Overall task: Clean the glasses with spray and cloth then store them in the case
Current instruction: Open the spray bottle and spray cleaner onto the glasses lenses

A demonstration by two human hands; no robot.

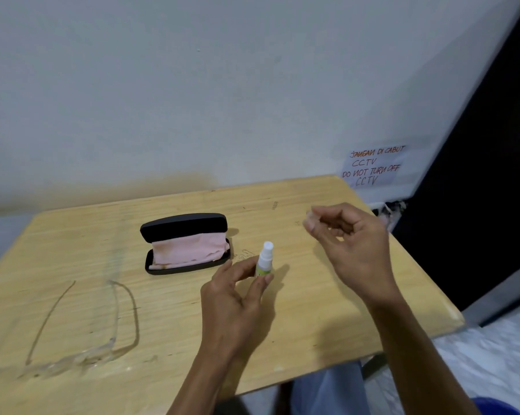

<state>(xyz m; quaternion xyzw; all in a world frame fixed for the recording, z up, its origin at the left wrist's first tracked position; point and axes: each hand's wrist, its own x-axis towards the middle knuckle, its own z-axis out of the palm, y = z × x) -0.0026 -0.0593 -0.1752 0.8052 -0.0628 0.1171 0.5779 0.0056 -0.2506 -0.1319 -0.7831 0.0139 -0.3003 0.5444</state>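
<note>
A small white spray bottle (264,260) with a green label stands upright near the middle of the wooden table (327,310), its nozzle bare. My left hand (233,298) holds it between thumb and fingers. My right hand (350,244) hovers above the table to the bottle's right, its curled fingertips pinching what looks like a small clear cap (311,211), which is blurred. The black glasses case (183,224) lies open behind the bottle with a pink cloth (187,250) inside. The clear-framed glasses (73,354) rest unfolded at the front left, apart from both hands.
The table stands against a pale wall. A handwritten paper notice (372,166) hangs on the wall at the back right, with a dark opening (477,190) beside it. The table's right edge drops off to a tiled floor (492,354).
</note>
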